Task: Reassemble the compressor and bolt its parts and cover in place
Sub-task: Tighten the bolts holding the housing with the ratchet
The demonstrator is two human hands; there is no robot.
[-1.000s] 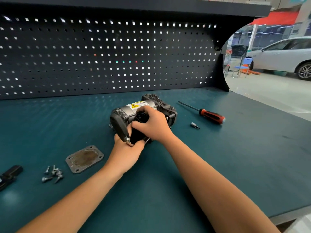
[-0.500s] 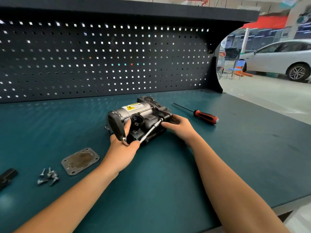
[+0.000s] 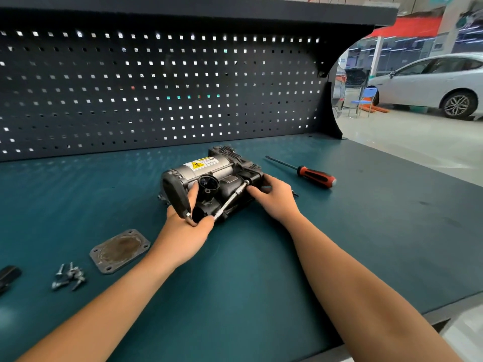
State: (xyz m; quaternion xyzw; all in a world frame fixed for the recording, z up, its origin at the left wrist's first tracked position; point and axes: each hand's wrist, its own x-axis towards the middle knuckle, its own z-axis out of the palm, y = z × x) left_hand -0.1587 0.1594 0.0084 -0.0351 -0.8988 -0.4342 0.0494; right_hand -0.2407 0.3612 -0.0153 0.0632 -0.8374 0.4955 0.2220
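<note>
Head camera: one compressor (image 3: 209,176) lay at the middle of the green worktop (image 3: 261,296), its long axis running diagonally from near left to far right, black end cap toward the near left and the yellow warning label facing up. Both bare forearms reached in from the near edge. The left hand (image 3: 183,236) gripped the capped end, thumb raised against the side and fingers curled underneath. The right hand (image 3: 274,198) held the far-right end, fingers curled onto the housing beside a thin metal pipe. One square cover plate (image 3: 120,250) lay flat toward the near left corner, with a small heap of bolts (image 3: 68,276) beside it, too bunched to count. One red-handled screwdriver (image 3: 308,173) lay right of the compressor, shaft pointing to the pegboard (image 3: 156,87).
</note>
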